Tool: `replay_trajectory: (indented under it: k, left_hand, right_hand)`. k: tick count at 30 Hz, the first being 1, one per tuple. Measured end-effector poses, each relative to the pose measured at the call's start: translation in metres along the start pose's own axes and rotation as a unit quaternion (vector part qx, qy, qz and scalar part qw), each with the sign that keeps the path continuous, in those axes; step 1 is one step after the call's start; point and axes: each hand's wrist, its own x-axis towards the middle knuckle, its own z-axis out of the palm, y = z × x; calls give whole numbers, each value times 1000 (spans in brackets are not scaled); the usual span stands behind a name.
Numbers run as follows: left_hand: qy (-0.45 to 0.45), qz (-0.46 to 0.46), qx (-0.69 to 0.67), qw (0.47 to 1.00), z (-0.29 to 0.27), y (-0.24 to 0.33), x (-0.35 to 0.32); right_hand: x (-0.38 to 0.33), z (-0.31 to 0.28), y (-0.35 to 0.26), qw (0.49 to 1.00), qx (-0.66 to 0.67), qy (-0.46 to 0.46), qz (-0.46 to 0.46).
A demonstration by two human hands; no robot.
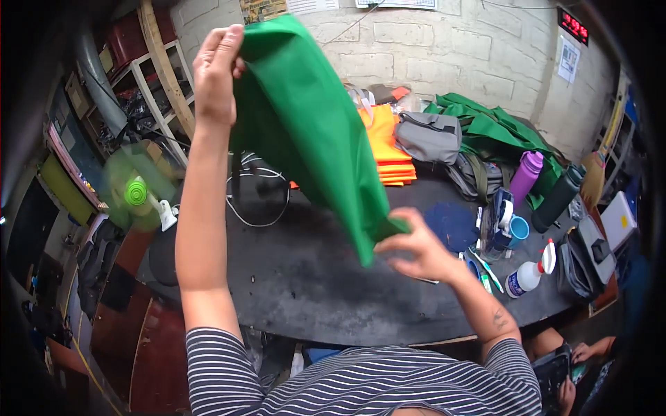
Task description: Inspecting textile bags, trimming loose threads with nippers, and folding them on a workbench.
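A green sheet of fabric (298, 118) hangs at a slant above the black table, its outline slightly blurred. My left hand (218, 73) is raised high at the upper left, with its fingers closed on the fabric's top edge. Lower down and to the right, my right hand (420, 249) pinches the bottom corner between thumb and fingers. Behind the sheet lies a stack of folded orange fabric (388, 149), partly covered by it. A dark blue piece of cloth (451, 225) rests on the table just beyond my right hand.
On the black table (312, 305) stand a purple bottle (525, 177), a dark bottle (558, 197), a blue cup (517, 230) and a spray bottle (531, 274). Grey bags (429, 135) and more green fabric (485, 128) lie behind. A green fan (137, 191) stands left; another person's hands (581, 353) show lower right.
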Motion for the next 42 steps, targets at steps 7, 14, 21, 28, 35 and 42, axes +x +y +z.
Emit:
replay_trajectory:
  k: [7, 14, 21, 28, 35, 42]
  left_hand:
    - [-112, 34, 242, 963, 75, 16, -199]
    - [-168, -1, 191, 967, 92, 42, -284]
    - [-66, -2, 259, 963, 95, 44, -291]
    - [137, -164, -27, 977, 97, 31, -322]
    - [86, -144, 20, 986, 81, 34, -295]
    - [-124, -345, -293, 883, 32, 4, -171]
  right_hand:
    - [-14, 31, 11, 979, 73, 169, 84]
    - [-8, 12, 14, 877, 369, 251, 176]
    - [-2, 5, -13, 897, 331, 261, 136]
    - [-9, 13, -33, 941, 238, 233, 57]
    - [20, -8, -68, 960, -219, 22, -174]
    - [83, -31, -45, 916, -310, 154, -204]
